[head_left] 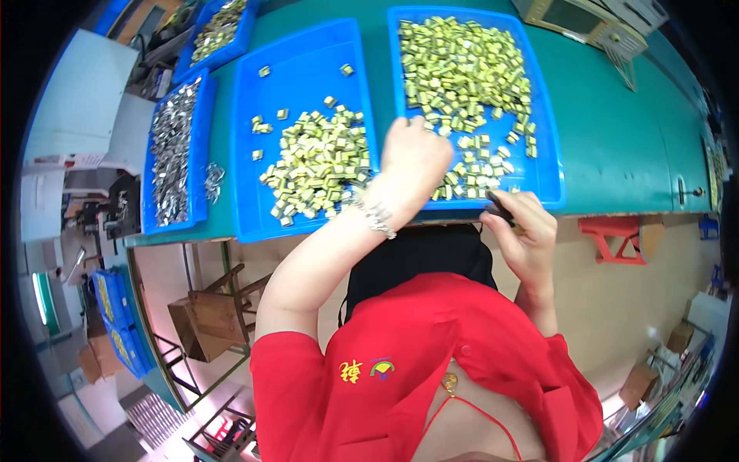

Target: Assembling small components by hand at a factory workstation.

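Note:
My left hand [416, 152] reaches over the near left part of the right-hand blue tray [548, 158]. Its fingers curl downward among small yellow-and-silver blocks [466, 69], and whatever they pinch is hidden. At the tray's near right corner, my right hand [531, 235] is closed around a small dark tool [499, 206] whose kind is not clear. Some blocks lie loosely near that tool, inside the front wall. Beside this tray stands another blue tray [262, 204], with a heap of similar blocks [323, 158] toward its right side; my left forearm passes over its near right corner.
A narrow blue bin [196, 212] of silver metal parts [173, 154] stands at the left, with loose metal clips [215, 182] beside it. A smaller blue bin [245, 35] sits behind. A beige instrument [577, 19] occupies the far right of the green table [616, 146]. A red stool [616, 239] stands beyond the table edge.

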{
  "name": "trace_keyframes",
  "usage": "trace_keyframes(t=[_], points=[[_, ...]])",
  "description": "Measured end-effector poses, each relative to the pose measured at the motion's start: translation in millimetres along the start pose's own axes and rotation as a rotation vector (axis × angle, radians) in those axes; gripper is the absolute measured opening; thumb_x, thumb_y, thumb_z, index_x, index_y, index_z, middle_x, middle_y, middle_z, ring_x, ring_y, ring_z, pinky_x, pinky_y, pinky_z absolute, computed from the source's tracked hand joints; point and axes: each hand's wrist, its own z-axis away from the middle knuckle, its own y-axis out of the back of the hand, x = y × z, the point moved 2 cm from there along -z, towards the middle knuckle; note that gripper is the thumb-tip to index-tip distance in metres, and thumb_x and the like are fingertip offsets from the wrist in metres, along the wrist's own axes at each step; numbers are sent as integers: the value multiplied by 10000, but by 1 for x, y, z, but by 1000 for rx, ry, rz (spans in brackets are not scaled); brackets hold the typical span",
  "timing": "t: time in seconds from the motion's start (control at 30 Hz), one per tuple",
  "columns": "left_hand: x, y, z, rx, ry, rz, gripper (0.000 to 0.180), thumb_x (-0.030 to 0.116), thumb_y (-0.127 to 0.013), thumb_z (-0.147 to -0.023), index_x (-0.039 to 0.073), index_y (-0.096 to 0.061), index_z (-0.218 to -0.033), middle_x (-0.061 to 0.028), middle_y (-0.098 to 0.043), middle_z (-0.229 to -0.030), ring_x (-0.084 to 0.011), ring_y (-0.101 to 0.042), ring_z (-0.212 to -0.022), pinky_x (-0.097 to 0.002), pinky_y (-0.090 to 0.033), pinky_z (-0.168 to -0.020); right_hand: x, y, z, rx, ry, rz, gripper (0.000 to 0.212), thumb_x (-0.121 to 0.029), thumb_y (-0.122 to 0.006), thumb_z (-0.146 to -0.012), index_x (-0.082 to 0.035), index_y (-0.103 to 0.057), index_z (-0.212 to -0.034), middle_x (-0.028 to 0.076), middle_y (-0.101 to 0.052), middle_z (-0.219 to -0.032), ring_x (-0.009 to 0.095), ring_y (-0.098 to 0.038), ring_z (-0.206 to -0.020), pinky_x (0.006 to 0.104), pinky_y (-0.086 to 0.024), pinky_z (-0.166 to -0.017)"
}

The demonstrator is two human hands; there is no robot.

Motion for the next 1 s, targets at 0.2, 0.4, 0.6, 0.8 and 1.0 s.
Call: trace_keyframes(t=[0.2, 0.4, 0.6, 0.8, 1.0], points=[[-5, 11, 7, 169, 8, 140, 82, 98, -674, -688, 82, -668, -768, -81, -690, -883, -235, -611, -754, -353, -466, -700, 6, 2, 3, -11, -22, 12, 307, 30, -743, -729, 57, -649, -1020, 121, -664, -827, 216, -581, -727, 287, -451, -673], [-27, 27, 68, 260, 494, 1719, 215, 5, -643, -867, 2, -646, -1082, -89, -654, -946, -163, -651, -890, -251, -517, -687, 0, -3, 4, 33, -23, 2, 308, 27, -751, -719, 46, -656, -1012, 118, -661, -816, 213, -579, -728, 291, -449, -675], [-6, -5, 126, 449, 403, 2404, 323, 42, -658, -876, 14, -583, -1189, -121, -614, -1113, -215, -645, -1005, -240, -575, -817, -29, -21, -4, -79, 88, 29, 289, -36, -771, -708, 8, -678, -978, 99, -662, -788, 221, -579, -705, 306, -439, -675], [12, -21, 146, 574, 369, 2697, 348, 46, -673, -859, -1, -593, -1194, -147, -634, -1121, -189, -650, -953, -244, -566, -815, -45, -42, -4, -116, 238, 72, 245, -101, -782, -706, -35, -687, -922, 76, -637, -728, 236, -583, -656, 334, -417, -637], [18, -21, 151, 565, 405, 2674, 355, 31, -667, -860, 0, -585, -1204, -165, -629, -1130, -176, -644, -952, -240, -558, -833, -50, -52, 0, -167, 249, 81, 247, -129, -777, -722, -41, -682, -932, 67, -639, -723, 233, -595, -657, 337, -421, -643]])
